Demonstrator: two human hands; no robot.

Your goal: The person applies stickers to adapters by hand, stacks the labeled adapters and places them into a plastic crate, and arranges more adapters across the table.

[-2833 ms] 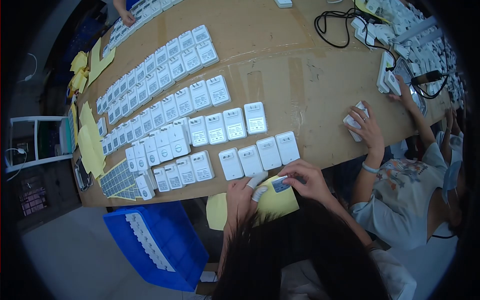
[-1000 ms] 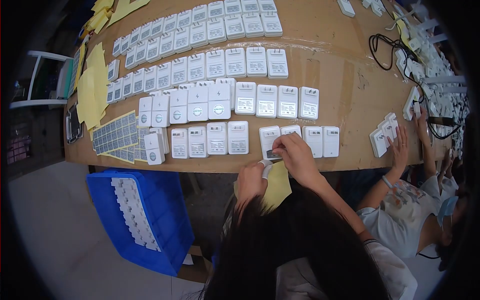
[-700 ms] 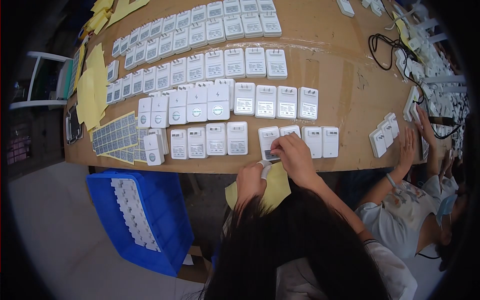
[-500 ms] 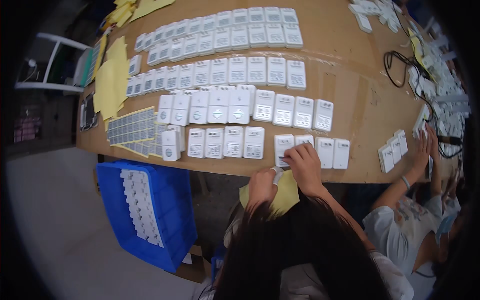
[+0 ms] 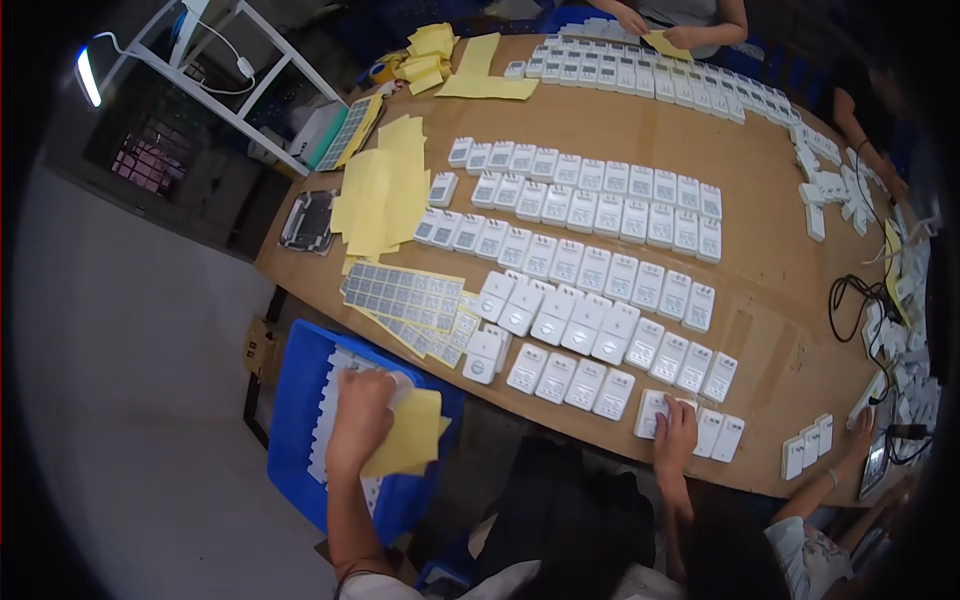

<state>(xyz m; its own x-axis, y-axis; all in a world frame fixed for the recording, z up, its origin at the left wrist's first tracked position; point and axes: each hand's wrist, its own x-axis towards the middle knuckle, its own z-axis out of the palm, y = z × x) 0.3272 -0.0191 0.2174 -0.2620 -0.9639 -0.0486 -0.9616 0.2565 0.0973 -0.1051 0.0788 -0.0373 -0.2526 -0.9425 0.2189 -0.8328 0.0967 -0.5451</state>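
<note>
My left hand (image 5: pixel 362 415) is over the blue bin, fingers curled, with a yellow sheet (image 5: pixel 412 432) at its right side. A white item shows by its fingertips, too unclear to name. White plug devices stand in rows inside the blue bin (image 5: pixel 285 440). At the table's near edge, my right hand (image 5: pixel 677 432) has its fingers closed on a white plug device (image 5: pixel 650 412) in the front row. Two more devices (image 5: pixel 707 430) lie just right of it. Sheets of printed labels (image 5: pixel 405 292) lie left of the rows.
Several rows of white devices (image 5: pixel 595 268) cover the middle of the table (image 5: pixel 770 270). Yellow sheets (image 5: pixel 380 195) lie at the left. Black cable (image 5: pixel 848 300) and loose white pieces are at the right. Co-workers' hands (image 5: pixel 683 38) show at the far side and a co-worker's arm (image 5: pixel 845 465) at the right.
The view has turned left. My left hand has moved from the table edge to over the blue bin, with the yellow sheet. My right hand stays at the front row.
</note>
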